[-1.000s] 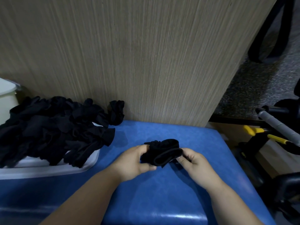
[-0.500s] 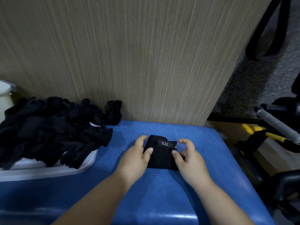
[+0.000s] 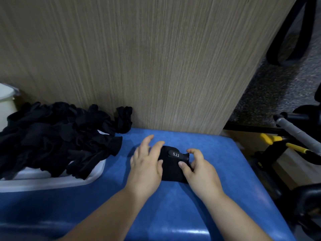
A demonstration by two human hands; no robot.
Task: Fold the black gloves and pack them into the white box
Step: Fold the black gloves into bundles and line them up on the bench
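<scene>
Wood-grain panel [image 3: 139,58] upright at twelve o'clock, filling the upper frame. Below it, blue table [image 3: 173,214] running from six o'clock up to the panel's foot. Speckled floor [image 3: 278,80] at two o'clock, past the panel's edge.

Heaped at nine o'clock: loose gloves [image 3: 52,140], spilling over the rim of the white box [image 3: 52,182] sitting on the table at the left edge. One straggler [image 3: 124,119] leaning on the panel at the heap's two o'clock. Dark frames [image 3: 304,197] from three to four o'clock, off the table, with a grey bar [image 3: 293,131] and yellow handles [image 3: 267,138] among them; owner unclear. Pale tub [image 3: 5,101] cut by the frame edge at nine o'clock, behind the heap.

Both forearms [image 3: 107,216] reaching in from six o'clock. At centre, left hand [image 3: 147,169] with fingers straight and relaxed, resting on the table and on the nine o'clock side of the folded glove [image 3: 172,169], thumb touching the fabric. At the glove's three o'clock side, right hand [image 3: 201,171] with fingers curled, pinching that edge between thumb on top and bent forefinger at the upper corner.

Glove lying flat on the table near centre, well apart from the box, not in it. Small tag [image 3: 176,154] reading 5.11 across the glove's twelve o'clock edge.
</scene>
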